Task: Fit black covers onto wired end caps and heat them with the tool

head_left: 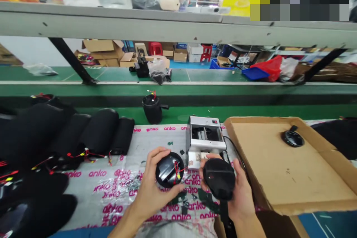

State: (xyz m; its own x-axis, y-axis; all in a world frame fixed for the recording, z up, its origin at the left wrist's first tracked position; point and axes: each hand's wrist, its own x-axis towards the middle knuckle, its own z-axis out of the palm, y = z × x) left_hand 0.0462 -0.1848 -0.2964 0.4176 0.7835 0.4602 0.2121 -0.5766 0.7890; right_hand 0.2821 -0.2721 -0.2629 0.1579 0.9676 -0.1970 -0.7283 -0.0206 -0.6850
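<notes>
Gripping black tube [165, 173] in left hand [152, 190], strapped black cap [219, 178] in right hand [243, 197]. Probably light, stiff, slick; best held round outside, sparing fragile wires [177, 174].

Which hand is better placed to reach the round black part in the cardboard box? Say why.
Probably the right hand: it is nearer the cardboard box and round black part than the left hand. Both are occupied: the right holds a strapped black piece, the left a wired black piece.
</notes>
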